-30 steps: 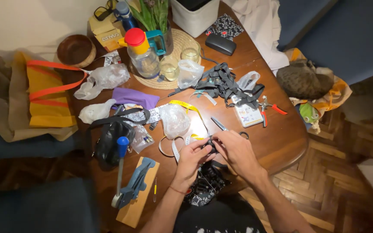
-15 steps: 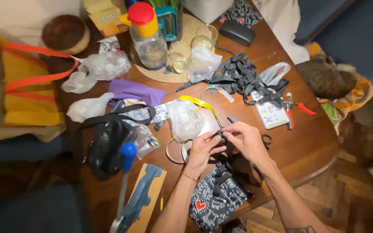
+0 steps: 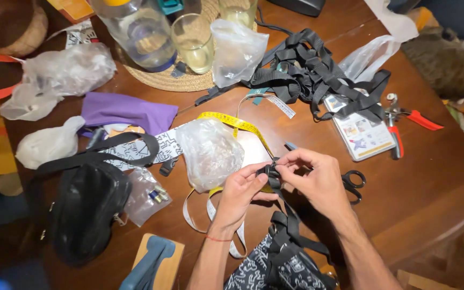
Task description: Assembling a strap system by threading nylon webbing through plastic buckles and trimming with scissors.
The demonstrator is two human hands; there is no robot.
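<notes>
1. I see both hands meeting over the near middle of the round dark wooden surface (image 3: 436,177), pinching the same narrow black webbing strap (image 3: 281,207) from either side.
2. My left hand (image 3: 241,193) comes in from the lower left; its fingers (image 3: 258,173) are closed on the strap's upper end, where a small dark buckle or folded loop sits. I cannot tell which it is.
3. My right hand (image 3: 318,180) comes in from the lower right, its fingers (image 3: 284,161) clenched on that same end from above, touching the left fingertips.
4. The strap's long axis runs from that pinch point down and slightly right, toward me, to the black-and-white patterned fabric pouch (image 3: 275,268) at the bottom edge, where it joins more black webbing.
5. So the free end lies between the two sets of fingers, and the rest trails below them. Neither hand is clearly nearer; both hold it.
6. Just left of the left hand lies a crumpled clear plastic bag (image 3: 208,150) on a yellow tape measure (image 3: 237,123); black-handled scissors (image 3: 353,182) show just behind the right hand.
</notes>
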